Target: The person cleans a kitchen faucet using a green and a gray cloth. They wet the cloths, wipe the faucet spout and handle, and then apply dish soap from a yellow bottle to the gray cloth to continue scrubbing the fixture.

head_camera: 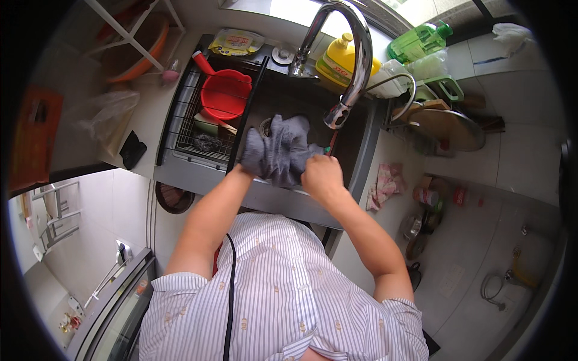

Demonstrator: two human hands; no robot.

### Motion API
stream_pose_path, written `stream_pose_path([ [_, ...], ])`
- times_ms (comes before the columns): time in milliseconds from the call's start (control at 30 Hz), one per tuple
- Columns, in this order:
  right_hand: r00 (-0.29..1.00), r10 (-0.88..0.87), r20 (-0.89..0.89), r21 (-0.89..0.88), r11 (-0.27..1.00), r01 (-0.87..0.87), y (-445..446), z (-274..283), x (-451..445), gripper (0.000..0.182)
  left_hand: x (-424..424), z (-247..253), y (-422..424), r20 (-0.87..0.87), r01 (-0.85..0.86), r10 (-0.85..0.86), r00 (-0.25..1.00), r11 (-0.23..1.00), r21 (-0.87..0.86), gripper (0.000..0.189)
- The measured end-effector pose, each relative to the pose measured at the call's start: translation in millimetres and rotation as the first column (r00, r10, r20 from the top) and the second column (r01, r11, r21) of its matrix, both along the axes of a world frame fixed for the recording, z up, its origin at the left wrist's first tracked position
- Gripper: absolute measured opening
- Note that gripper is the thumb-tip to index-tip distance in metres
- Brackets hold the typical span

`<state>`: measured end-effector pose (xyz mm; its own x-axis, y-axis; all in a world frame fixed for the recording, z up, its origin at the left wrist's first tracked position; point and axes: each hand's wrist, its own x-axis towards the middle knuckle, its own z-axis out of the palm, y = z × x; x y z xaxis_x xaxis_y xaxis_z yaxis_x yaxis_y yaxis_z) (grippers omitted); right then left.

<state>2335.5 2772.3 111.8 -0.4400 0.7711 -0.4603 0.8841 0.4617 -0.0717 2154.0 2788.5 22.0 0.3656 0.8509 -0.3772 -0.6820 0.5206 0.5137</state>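
Note:
A bunched grey cloth (286, 151) hangs over the near part of the dark sink (289, 97). My left hand (248, 163) goes into the cloth at its left side, and fabric hides the fingers, so their grip cannot be seen. On the right edge of the same cloth, my right hand (323, 176) is closed in a fist around the fabric. Just beyond its knuckles shows a thin red stick-like thing (333, 141) with a small green spot near it; I cannot tell whether the hand touches it. The chrome faucet (337, 116) arches above the cloth.
Left of the cloth, a wire rack (185, 135) holds a red plastic dipper (226, 94) and a steel-wool scourer (207, 142). Behind the sink stand a yellow pump bottle (336, 61) and a green bottle (417, 43). A pink patterned rag (386, 185) lies on the right counter.

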Motion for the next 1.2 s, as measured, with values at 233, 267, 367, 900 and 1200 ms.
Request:
stream_pose_path([
  [233,0.461,-0.647,-0.607,-0.712,0.700,0.045,15,-29,17,0.068,-38,-47,4,-0.647,0.138,-0.240,0.723,0.969,-0.205,0.036],
  [267,0.438,-0.700,-0.565,-0.751,0.656,0.081,16,-30,14,0.063,-42,-48,11,-0.662,0.157,-0.264,0.701,0.963,-0.217,0.036],
  [367,0.396,-0.784,-0.478,-0.820,0.560,0.120,20,-34,15,0.049,-60,-45,31,-0.599,0.221,-0.369,0.710,0.925,-0.308,0.037],
  [900,0.839,-0.382,-0.387,-0.401,0.889,0.219,107,-31,80,0.026,-75,4,68,-0.602,0.443,-0.534,0.594,0.841,-0.309,0.036],
  [1200,0.717,0.308,-0.625,-0.010,0.916,-0.402,148,-48,39,0.026,41,-35,65,-0.947,0.621,0.122,0.299,0.728,0.290,0.114],
])
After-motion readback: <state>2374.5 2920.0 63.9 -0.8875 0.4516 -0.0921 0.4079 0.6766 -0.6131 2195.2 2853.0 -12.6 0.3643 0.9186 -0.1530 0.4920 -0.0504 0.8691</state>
